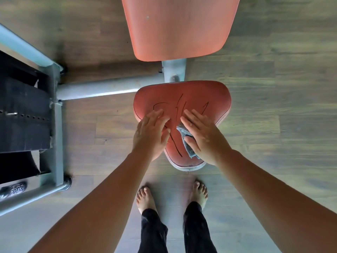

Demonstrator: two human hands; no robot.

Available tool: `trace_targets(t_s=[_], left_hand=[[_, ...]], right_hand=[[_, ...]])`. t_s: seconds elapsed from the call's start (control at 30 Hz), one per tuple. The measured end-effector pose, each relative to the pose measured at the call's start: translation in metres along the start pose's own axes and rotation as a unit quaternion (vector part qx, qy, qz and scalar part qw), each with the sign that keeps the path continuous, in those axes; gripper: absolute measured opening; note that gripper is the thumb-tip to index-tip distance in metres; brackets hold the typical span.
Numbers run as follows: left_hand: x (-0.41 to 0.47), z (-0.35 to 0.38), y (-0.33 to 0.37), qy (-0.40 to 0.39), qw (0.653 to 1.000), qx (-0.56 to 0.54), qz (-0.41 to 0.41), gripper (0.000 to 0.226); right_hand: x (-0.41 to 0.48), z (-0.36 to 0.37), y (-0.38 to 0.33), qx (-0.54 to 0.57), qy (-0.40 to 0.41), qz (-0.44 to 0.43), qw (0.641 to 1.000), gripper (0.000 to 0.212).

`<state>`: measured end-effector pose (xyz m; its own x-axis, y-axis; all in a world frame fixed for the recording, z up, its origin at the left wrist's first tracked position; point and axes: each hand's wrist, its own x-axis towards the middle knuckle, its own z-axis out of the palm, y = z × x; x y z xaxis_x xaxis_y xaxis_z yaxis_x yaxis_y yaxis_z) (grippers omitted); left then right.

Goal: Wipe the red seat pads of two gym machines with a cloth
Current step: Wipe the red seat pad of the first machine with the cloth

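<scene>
A red triangular seat pad [197, 95] with black scribbled lines on it sits in the middle of the head view. My left hand [151, 132] lies flat on the pad's left side, fingers straight. My right hand [202, 136] presses a grey-blue cloth [187, 141] onto the pad's right half with straight fingers; the thumb lies over the cloth. Most of the cloth is hidden beneath the palm. Beyond the seat stands the machine's red back pad [178, 28].
A grey metal frame tube [102, 88] runs left from the seat post to an upright frame [56, 125] and a black weight stack [23, 117]. Wooden floor lies all around. My bare feet [145, 198] stand just below the seat.
</scene>
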<state>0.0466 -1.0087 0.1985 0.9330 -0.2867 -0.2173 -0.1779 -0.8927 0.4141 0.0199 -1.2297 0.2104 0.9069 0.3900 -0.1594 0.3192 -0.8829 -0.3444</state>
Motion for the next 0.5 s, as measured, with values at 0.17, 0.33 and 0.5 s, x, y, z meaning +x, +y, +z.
trace_targets(t_s=[0.17, 0.33, 0.5], left_hand=[[0.013, 0.004, -0.012, -0.030, 0.999, 0.037, -0.003, 0.061], [0.018, 0.015, -0.015, -0.024, 0.997, 0.066, -0.004, 0.065], [0.016, 0.017, -0.013, -0.019, 0.998, 0.066, -0.009, 0.065]], right_hand=[[0.006, 0.014, -0.010, -0.012, 0.005, 0.077, 0.997, 0.060], [0.059, 0.008, 0.013, -0.023, -0.001, 0.186, 0.982, 0.061], [0.048, 0.004, -0.006, -0.015, 0.013, 0.207, 0.978, 0.061]])
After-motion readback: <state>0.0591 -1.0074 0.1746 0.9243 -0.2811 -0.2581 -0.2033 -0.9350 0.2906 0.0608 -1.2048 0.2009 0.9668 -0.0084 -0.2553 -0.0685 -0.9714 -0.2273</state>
